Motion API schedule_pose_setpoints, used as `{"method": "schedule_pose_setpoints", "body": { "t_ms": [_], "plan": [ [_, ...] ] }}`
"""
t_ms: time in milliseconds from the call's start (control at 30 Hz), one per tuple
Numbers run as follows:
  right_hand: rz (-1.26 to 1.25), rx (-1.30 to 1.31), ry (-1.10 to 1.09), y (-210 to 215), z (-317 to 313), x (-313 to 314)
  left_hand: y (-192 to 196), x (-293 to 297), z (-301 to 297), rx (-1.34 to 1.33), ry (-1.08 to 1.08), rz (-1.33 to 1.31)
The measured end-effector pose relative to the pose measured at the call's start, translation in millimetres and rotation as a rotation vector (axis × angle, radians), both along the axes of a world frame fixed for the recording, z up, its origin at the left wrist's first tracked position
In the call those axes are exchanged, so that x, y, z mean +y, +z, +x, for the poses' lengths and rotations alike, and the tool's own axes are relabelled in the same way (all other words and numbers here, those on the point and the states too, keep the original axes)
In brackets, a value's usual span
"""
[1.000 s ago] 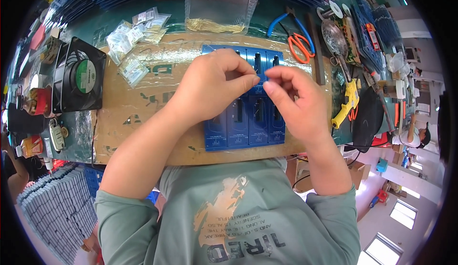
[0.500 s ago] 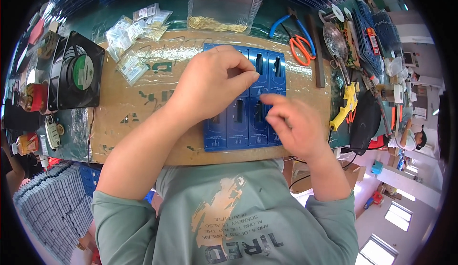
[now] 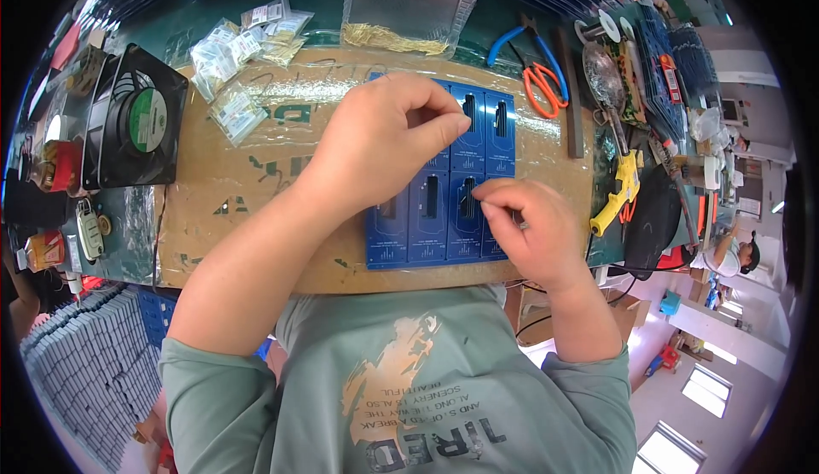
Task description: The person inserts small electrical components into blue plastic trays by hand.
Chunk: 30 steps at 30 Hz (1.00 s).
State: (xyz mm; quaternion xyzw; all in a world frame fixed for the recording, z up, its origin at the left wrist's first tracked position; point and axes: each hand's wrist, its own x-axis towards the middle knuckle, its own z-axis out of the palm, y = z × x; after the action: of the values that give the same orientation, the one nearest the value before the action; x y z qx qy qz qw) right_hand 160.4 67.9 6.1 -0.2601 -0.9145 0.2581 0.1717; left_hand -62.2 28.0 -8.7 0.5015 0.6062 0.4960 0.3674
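A blue circuit board panel [image 3: 428, 248] with two rows of slotted sections lies flat on brown cardboard. My left hand [image 3: 388, 137] reaches over its upper half, closed in a pinch, thumb and forefinger together beside an upper slot. Whatever sits between those fingertips is too small or hidden to make out. Over the lower right part is my right hand [image 3: 537, 231], its forefinger and thumb tips drawn close beside a lower slot. Anything in that pinch cannot be made out either. My left hand and wrist cover the panel's upper left sections.
Beyond the panel stands a clear plastic box [image 3: 409, 5] with thin gold-coloured pieces [image 3: 392, 39]. Small plastic bags [image 3: 239, 116] lie upper left, near a black fan [image 3: 141, 120]. Blue-handled pliers [image 3: 550, 56], orange-handled scissors [image 3: 542, 90], a dark bar [image 3: 570, 98] and a yellow-handled tool [image 3: 621, 191] lie right.
My right hand's fingertips have come closer together over the lower slot. My left hand keeps its pinch at nearly the same spot. The whole view has shifted slightly.
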Motion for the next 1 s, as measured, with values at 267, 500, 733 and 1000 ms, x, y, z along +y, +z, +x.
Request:
{"method": "schedule_pose_setpoints", "body": {
  "t_ms": [267, 500, 733, 1000],
  "plan": [
    [-0.109, -0.102, -0.051, 5, -12, 11, -1, 4, -3, -0.275, 0.02, -0.106],
    [-0.069, -0.176, -0.011, 6, -17, 11, 2, 3, -5, -0.328, 0.025, -0.129],
    [-0.071, -0.207, -0.014, 10, -23, 11, -1, 4, -5, -0.327, 0.042, -0.099],
    [-0.017, -0.193, 0.006, 7, -28, 12, -2, 4, -4, -0.323, 0.031, -0.096]
  ]
}}
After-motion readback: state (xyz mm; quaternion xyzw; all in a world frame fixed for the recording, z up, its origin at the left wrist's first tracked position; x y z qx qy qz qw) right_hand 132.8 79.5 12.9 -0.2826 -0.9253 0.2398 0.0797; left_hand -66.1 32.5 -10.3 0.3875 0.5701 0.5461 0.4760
